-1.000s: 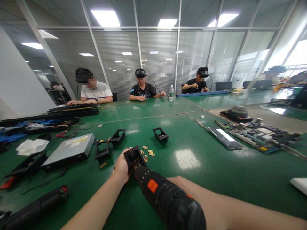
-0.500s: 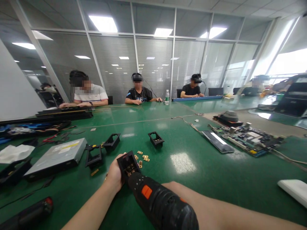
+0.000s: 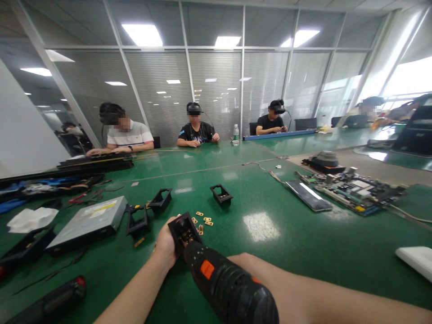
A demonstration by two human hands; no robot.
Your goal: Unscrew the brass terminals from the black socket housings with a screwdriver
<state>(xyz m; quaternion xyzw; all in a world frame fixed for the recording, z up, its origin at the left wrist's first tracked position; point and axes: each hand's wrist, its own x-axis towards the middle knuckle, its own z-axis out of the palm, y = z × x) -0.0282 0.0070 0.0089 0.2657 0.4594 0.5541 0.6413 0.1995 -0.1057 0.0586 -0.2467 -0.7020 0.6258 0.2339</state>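
Note:
My left hand is closed around a black rectangular socket housing, tilted so its open side faces me. Brass-coloured metal parts show inside it. My right hand grips a black cordless drill with an orange switch; most of that hand is hidden behind the tool. The drill's nose points into the housing, and its tip is lost among the metal parts. Small brass plates lie on the table just beyond the housing. More black housings stand nearby: one farther off and two to the left.
On the left lie a silver disc drive, a crumpled white tissue and a black tool. A phone and a circuit board rest on the right. Several people sit across the green table, behind a water bottle.
The view has shifted slightly, so the table things sit a little farther right. My hands still hold the housing and the drill in nearly the same pose.

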